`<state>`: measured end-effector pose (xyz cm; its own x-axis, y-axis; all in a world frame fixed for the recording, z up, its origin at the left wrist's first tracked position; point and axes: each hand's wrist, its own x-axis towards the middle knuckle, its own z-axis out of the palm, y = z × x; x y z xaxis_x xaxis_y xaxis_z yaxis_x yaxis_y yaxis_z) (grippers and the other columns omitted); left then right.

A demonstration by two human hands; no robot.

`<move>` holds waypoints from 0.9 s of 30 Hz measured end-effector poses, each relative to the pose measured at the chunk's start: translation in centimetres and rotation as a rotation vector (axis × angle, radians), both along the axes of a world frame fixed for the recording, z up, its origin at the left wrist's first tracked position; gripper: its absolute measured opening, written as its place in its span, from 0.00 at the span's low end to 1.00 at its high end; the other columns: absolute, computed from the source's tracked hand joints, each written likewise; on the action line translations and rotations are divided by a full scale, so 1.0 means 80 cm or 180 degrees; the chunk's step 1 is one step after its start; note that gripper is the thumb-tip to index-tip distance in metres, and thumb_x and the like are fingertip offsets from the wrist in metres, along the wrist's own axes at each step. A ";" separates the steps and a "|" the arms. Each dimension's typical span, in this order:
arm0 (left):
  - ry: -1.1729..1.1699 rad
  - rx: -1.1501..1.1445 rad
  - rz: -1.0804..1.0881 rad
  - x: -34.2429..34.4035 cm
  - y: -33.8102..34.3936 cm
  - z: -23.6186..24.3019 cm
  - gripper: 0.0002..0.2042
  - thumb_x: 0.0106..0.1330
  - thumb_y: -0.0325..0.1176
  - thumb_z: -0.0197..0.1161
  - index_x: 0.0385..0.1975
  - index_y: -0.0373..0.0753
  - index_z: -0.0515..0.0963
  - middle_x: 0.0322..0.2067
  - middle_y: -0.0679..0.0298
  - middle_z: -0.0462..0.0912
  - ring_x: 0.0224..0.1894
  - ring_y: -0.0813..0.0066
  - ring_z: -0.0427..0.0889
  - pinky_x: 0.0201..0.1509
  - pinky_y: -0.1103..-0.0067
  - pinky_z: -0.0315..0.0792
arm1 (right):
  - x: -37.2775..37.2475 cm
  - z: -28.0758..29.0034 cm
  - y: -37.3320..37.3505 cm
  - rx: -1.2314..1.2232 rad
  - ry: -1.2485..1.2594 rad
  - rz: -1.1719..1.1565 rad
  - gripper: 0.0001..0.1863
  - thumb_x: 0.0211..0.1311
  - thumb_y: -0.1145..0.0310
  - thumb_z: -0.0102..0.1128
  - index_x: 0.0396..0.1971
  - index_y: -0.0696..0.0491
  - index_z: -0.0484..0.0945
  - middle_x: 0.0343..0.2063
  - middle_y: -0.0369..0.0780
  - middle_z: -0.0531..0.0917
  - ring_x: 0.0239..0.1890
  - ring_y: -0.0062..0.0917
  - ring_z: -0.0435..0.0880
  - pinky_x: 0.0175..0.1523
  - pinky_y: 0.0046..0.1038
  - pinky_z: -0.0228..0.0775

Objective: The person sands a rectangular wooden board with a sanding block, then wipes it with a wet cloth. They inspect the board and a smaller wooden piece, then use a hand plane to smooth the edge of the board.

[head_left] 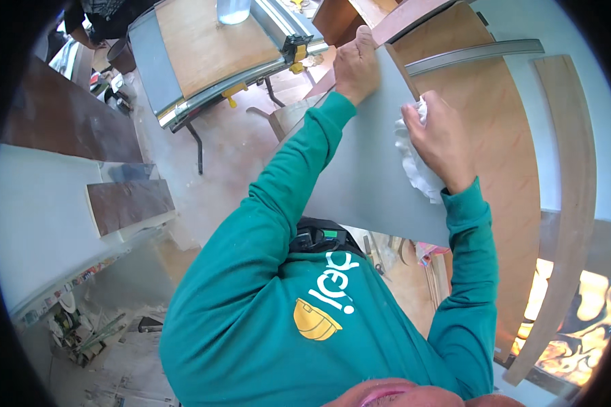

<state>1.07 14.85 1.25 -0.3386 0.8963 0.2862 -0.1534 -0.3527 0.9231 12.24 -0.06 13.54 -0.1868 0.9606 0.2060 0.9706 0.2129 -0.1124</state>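
Nearest, we have the grey panel (363,176) right in front of us. Our right hand (445,139) is clamped on a crumpled white cloth (417,169), which rests against the grey panel's right part; a large brown board (501,136) stretches to the right. Farther off, our left hand (356,66) is clamped on the grey panel's far edge. Far left, we see a table (149,64) bearing a wooden sheet (217,57) and a clear container (233,11).

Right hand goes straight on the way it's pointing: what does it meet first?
Likely the grey panel's brown edge, just ahead of the right hand in the picture. Depth is unclear from one view, so it might pass over.
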 end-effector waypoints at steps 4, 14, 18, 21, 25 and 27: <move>-0.0032 -0.0003 -0.0016 -0.008 0.002 -0.005 0.33 0.83 0.55 0.42 0.27 0.34 0.83 0.26 0.42 0.83 0.35 0.39 0.84 0.41 0.59 0.76 | 0.016 0.003 -0.049 -0.0075 0.0463 0.0154 0.13 0.72 0.64 0.64 0.43 0.59 0.76 0.36 0.54 0.84 0.38 0.53 0.83 0.41 0.47 0.73; -0.0003 0.0087 -0.0063 -0.005 0.004 -0.002 0.31 0.83 0.54 0.42 0.27 0.33 0.80 0.24 0.46 0.81 0.31 0.44 0.81 0.39 0.60 0.75 | 0.037 0.023 -0.082 -0.0555 0.1362 0.0163 0.18 0.73 0.65 0.63 0.54 0.61 0.72 0.42 0.54 0.86 0.43 0.47 0.88 0.45 0.40 0.78; 0.0011 0.0130 0.0046 -0.003 -0.001 -0.005 0.35 0.83 0.56 0.41 0.25 0.32 0.80 0.20 0.52 0.79 0.26 0.60 0.80 0.37 0.66 0.74 | 0.048 0.012 -0.104 -0.0560 0.0851 -0.0062 0.18 0.74 0.63 0.61 0.54 0.60 0.73 0.40 0.55 0.86 0.42 0.51 0.88 0.44 0.43 0.79; 0.0137 0.0321 0.0113 0.002 0.005 -0.004 0.29 0.83 0.52 0.42 0.29 0.33 0.80 0.25 0.46 0.81 0.31 0.43 0.82 0.39 0.56 0.74 | 0.024 0.008 -0.054 -0.0279 0.0339 -0.0133 0.17 0.72 0.61 0.62 0.50 0.59 0.77 0.37 0.57 0.86 0.40 0.55 0.87 0.41 0.47 0.78; 0.0151 0.0428 0.0204 -0.011 0.006 -0.001 0.27 0.82 0.51 0.43 0.31 0.34 0.81 0.28 0.43 0.83 0.33 0.35 0.82 0.40 0.52 0.75 | -0.021 0.028 0.008 -0.0465 -0.0090 -0.0527 0.18 0.68 0.59 0.65 0.46 0.60 0.81 0.37 0.56 0.87 0.40 0.54 0.87 0.40 0.47 0.77; -0.0009 0.0101 0.0035 -0.006 0.005 -0.005 0.31 0.83 0.54 0.43 0.28 0.32 0.80 0.22 0.47 0.79 0.28 0.52 0.80 0.38 0.60 0.74 | 0.004 0.021 -0.018 -0.0418 0.0266 -0.0186 0.17 0.68 0.60 0.65 0.45 0.59 0.81 0.35 0.55 0.87 0.39 0.53 0.87 0.40 0.46 0.77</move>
